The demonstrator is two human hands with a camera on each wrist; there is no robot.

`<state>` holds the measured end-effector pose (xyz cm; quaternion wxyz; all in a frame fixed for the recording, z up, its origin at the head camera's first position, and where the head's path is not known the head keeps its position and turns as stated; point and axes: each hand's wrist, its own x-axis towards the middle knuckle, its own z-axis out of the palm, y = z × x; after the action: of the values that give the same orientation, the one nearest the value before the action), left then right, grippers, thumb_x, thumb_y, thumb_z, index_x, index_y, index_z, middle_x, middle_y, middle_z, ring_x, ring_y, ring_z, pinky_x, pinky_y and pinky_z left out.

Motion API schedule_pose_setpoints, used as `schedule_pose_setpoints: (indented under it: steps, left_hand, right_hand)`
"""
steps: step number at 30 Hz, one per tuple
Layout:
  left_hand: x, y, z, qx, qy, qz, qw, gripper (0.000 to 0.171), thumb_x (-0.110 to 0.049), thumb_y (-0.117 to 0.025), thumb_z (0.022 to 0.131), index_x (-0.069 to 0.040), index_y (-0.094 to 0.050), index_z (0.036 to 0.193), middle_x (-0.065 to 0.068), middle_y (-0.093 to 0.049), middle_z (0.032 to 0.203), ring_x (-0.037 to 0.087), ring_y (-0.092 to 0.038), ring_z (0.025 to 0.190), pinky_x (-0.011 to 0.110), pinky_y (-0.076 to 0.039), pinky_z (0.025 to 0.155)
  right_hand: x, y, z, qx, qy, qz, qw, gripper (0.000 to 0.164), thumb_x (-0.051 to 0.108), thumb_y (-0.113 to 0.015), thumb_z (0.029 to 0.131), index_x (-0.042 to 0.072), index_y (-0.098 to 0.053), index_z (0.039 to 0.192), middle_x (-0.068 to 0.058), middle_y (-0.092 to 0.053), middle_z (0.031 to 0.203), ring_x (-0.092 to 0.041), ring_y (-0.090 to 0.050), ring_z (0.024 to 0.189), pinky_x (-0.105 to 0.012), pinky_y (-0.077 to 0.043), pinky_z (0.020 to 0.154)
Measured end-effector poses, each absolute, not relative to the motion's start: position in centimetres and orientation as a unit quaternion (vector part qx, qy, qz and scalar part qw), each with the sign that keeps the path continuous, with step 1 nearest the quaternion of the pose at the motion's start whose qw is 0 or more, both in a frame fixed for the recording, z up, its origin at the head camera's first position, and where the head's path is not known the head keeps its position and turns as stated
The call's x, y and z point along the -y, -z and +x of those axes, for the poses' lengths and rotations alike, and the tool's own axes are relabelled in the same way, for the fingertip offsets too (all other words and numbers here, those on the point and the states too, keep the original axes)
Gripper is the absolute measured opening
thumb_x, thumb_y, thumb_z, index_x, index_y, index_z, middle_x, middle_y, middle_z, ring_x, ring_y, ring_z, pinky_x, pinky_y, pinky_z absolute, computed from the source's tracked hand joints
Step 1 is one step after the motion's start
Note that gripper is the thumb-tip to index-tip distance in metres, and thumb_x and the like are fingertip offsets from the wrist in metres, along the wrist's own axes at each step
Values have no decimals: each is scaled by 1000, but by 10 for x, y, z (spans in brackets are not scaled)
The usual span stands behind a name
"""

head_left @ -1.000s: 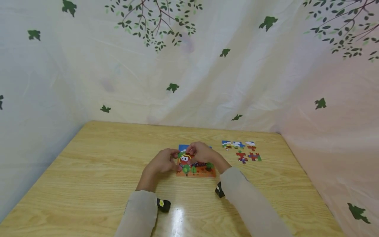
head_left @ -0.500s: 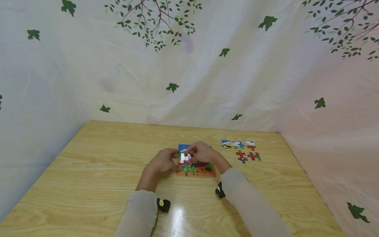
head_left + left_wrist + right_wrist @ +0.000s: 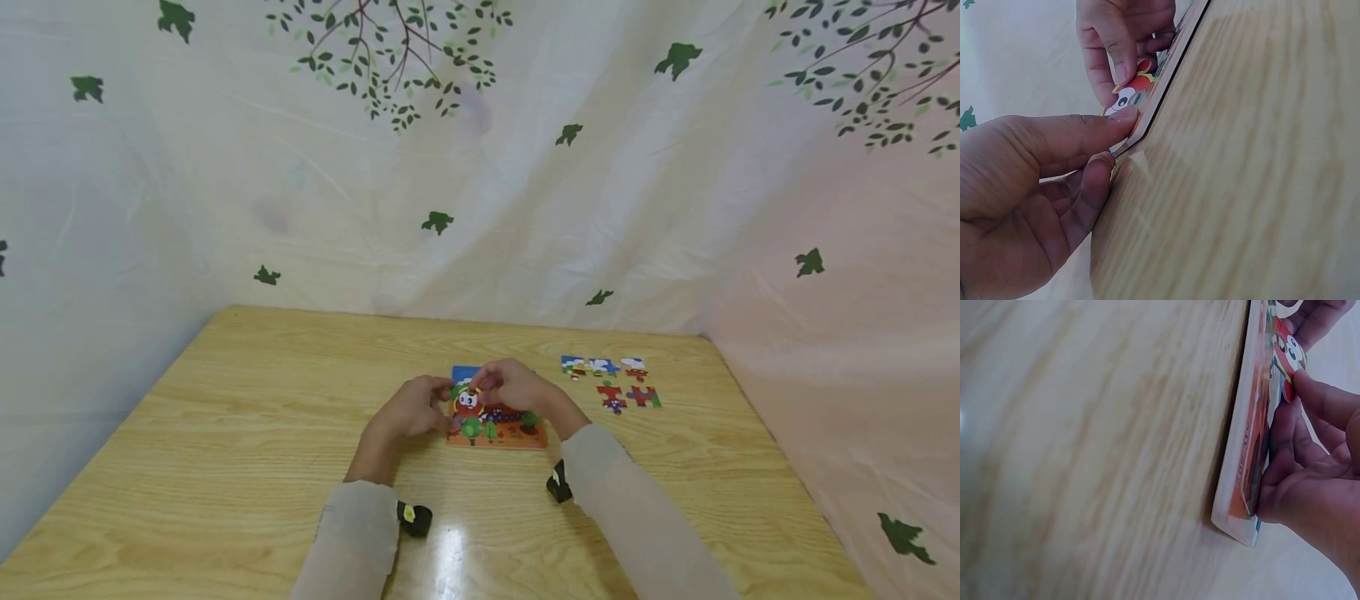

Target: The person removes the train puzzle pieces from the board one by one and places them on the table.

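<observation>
In the head view a colourful jigsaw board [image 3: 502,435] lies on the table, with orange ground and a blue sky edge. My right hand [image 3: 513,387] is over it and pinches a red puzzle piece [image 3: 467,402] with big white eyes between thumb and fingers. In the right wrist view that puzzle piece [image 3: 1290,353] stands tilted above the board [image 3: 1244,469]. My left hand [image 3: 408,408] is at the board's left edge. The left wrist view has the left hand [image 3: 1041,175] pinching the board's rim [image 3: 1147,128], thumb on top and a fingertip at the side.
Several loose puzzle pieces [image 3: 611,396] lie on the wooden table [image 3: 225,433] to the right of the board. A pale curtain [image 3: 360,167] with leaf patterns hangs behind and on both sides. Dark wrist cameras [image 3: 415,519] sit on both sleeves.
The red puzzle piece has tilted slightly in my right hand: a white glare covered it half a second ago and is gone. My left hand has stayed at the board's edge.
</observation>
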<state>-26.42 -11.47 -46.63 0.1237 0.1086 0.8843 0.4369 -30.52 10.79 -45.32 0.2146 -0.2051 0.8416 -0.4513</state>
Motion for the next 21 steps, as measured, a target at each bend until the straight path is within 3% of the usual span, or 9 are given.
schedule_pose_setpoints:
  steps: [9, 21]
  left_hand:
    - [115, 467, -265, -886, -431, 114, 123, 71, -12, -90, 78, -1, -59, 141, 6, -66, 115, 15, -62, 76, 30, -52, 73]
    - [115, 465, -264, -883, -438, 112, 129, 72, -11, -89, 79, -1, -57, 142, 6, -65, 116, 16, -62, 77, 30, -52, 74]
  right_hand:
    - [-110, 455, -308, -839, 470, -187, 201, 13, 3, -65, 99, 4, -71, 110, -6, -71, 103, -17, -66, 93, -34, -53, 86]
    - [-112, 454, -308, -818, 510, -165, 210, 15, 1, -63, 100, -1, -69, 113, -9, -68, 100, -18, -64, 91, -33, -53, 86]
